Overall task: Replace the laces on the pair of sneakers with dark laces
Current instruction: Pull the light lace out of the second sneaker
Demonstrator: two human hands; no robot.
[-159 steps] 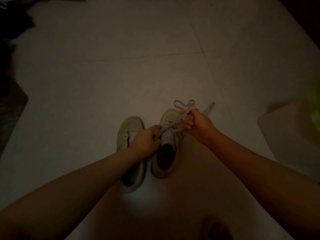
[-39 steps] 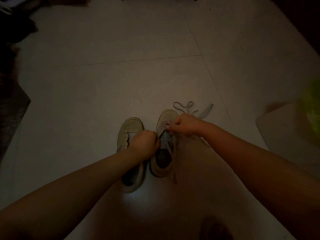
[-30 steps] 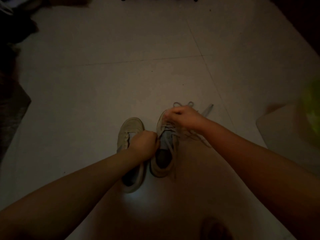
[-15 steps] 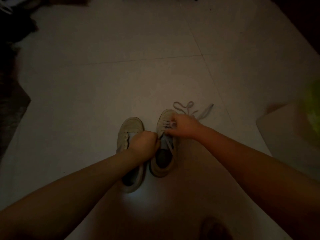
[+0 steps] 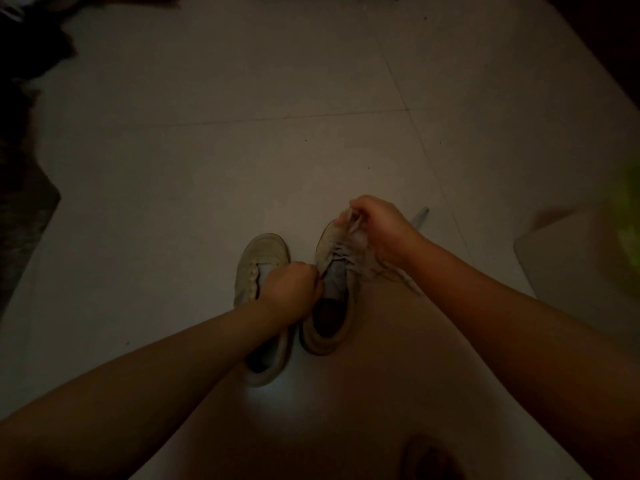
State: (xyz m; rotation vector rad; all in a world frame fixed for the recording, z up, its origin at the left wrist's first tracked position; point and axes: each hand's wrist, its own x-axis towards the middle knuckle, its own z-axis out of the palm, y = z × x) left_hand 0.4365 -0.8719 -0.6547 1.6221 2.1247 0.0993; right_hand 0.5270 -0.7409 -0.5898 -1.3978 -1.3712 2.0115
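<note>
Two pale sneakers stand side by side on the light tiled floor, toes pointing away from me. The left sneaker (image 5: 258,271) shows bare eyelets and is partly covered by my left forearm. My left hand (image 5: 292,294) grips the inner edge of the right sneaker (image 5: 329,306) near its tongue. Above that shoe's toe, my right hand (image 5: 377,230) pinches a pale lace (image 5: 349,252) and holds it taut. Loose lace trails to the right under my wrist. A lace tip (image 5: 420,216) shows beyond the hand.
A pale flat board or low seat (image 5: 571,265) sits at the right, with a blurred green object (image 5: 628,220) over it. Dark clutter and a mat (image 5: 20,216) line the left edge. A dark round thing (image 5: 429,459) lies near the bottom. The light is dim.
My right hand has lifted away from the eyelets toward the toe, drawing the pale lace up with it. My left hand and both sneakers have stayed put.
</note>
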